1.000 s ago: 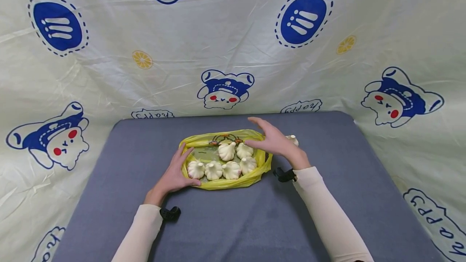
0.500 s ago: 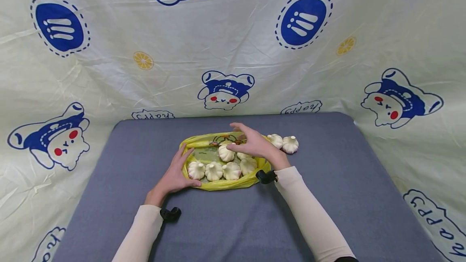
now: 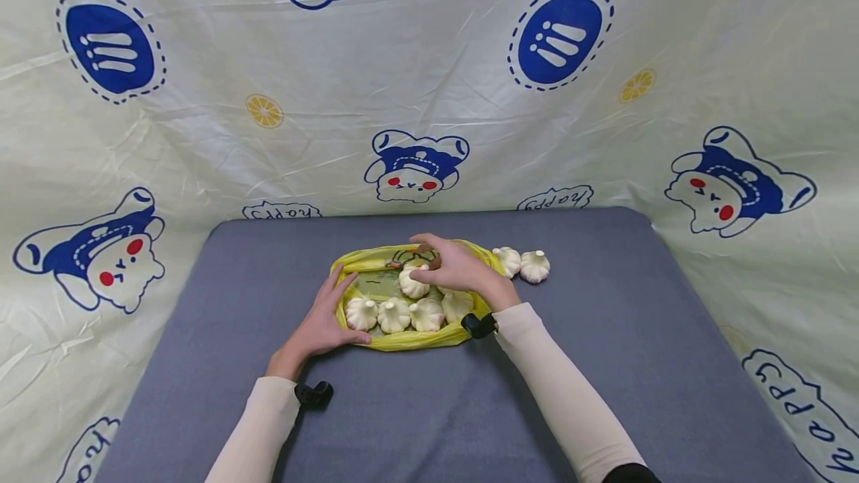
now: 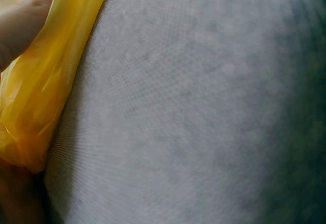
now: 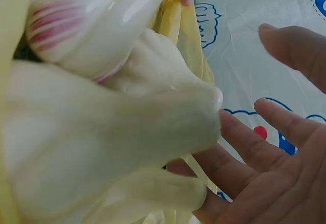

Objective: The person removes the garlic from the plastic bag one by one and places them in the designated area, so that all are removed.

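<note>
In the head view, a yellow plastic bag (image 3: 409,341) lies with its mouth spread, several white garlic bulbs (image 3: 394,314) inside along the near side. My left hand (image 3: 325,319) holds the bag's left end, fingers over the rim and thumb at the near edge; the left wrist view shows the thumb against the yellow film (image 4: 66,56). My right hand (image 3: 456,265) reaches over the bag's right half, thumb tip at a garlic bulb (image 3: 412,283) near the back. Its fingers look spread in the right wrist view, close beside the pale stems (image 5: 209,127), gripping none.
Two garlic bulbs (image 3: 520,265) sit outside the bag, just behind my right wrist. The table (image 3: 416,408) wears a grey-blue cloth. A pale curtain (image 3: 429,73) with blue cartoon prints hangs behind and at the sides.
My right hand has moved left from the bag's right end to over the bulbs inside, uncovering the two bulbs outside. The back bulb has shifted slightly left. My left hand stays put.
</note>
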`<action>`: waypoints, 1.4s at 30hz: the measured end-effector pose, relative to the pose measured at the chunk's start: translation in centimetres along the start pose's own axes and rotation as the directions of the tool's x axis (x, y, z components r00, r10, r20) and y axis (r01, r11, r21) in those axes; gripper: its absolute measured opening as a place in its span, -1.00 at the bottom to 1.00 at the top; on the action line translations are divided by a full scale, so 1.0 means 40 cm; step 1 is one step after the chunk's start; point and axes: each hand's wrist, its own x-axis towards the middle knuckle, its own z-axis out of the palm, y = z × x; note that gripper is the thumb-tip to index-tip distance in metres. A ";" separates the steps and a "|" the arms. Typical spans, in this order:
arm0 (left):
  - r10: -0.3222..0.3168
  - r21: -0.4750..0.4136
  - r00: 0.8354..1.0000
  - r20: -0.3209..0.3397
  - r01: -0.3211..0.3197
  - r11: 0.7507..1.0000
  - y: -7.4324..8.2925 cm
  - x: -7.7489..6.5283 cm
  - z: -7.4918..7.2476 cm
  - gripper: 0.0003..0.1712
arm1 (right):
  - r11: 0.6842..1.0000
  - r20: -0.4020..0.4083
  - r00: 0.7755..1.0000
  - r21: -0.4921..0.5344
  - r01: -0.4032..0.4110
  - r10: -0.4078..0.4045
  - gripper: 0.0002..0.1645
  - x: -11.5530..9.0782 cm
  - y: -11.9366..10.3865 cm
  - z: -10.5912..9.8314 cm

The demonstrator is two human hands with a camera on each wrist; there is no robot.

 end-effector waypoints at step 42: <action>0.018 -0.001 1.000 -0.005 -0.018 1.000 -0.007 0.002 0.004 0.41 | 0.977 0.164 0.983 -0.208 -0.050 0.086 -0.63 0.069 -0.024 0.023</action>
